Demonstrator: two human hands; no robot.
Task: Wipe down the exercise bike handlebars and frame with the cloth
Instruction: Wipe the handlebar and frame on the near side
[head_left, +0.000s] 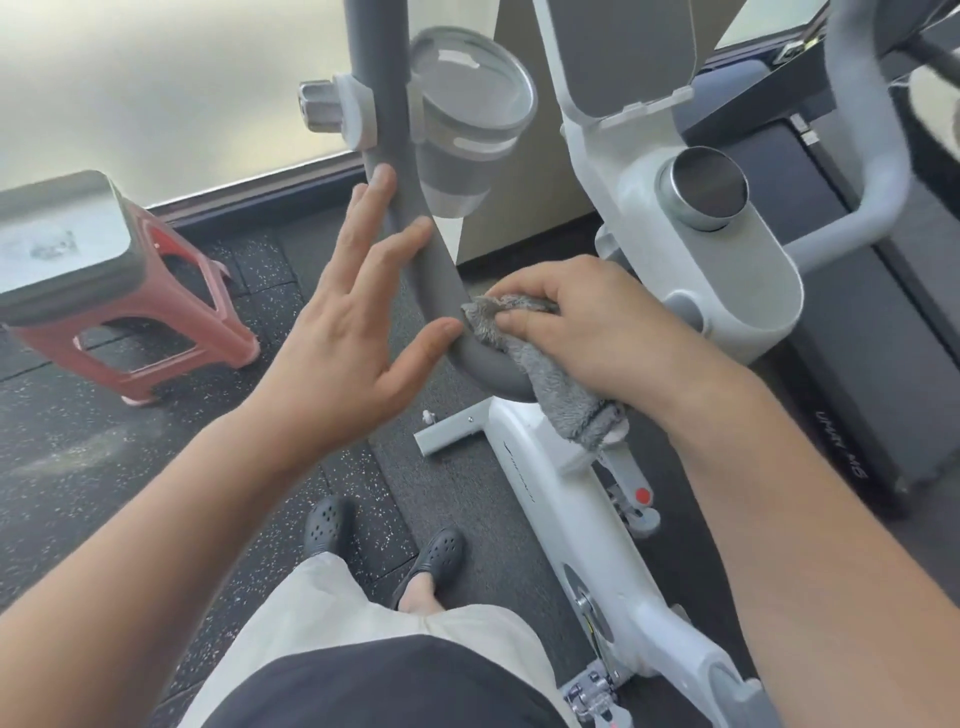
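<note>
Left hand (347, 312): my fingers spread flat against grey handlebar (410, 249), steadying it, I judge.
Handlebar bend: being wiped now.
Right hand (576, 332): my fingers curled, pinching grey fluffy cloth (561, 384) onto bar's lower curve.
White bike frame (566, 493): below cloth, not yet reached.

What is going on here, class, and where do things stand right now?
A person is cleaning an exercise bike. The right hand grips a grey cloth and presses it against the lower curve of the grey handlebar. The left hand is open, its straight fingers resting against the same bar just above the cloth. A cup sits in the holder beside the bar. The cloth is not on the white frame below. A red stool stands on the floor to the left.
</note>
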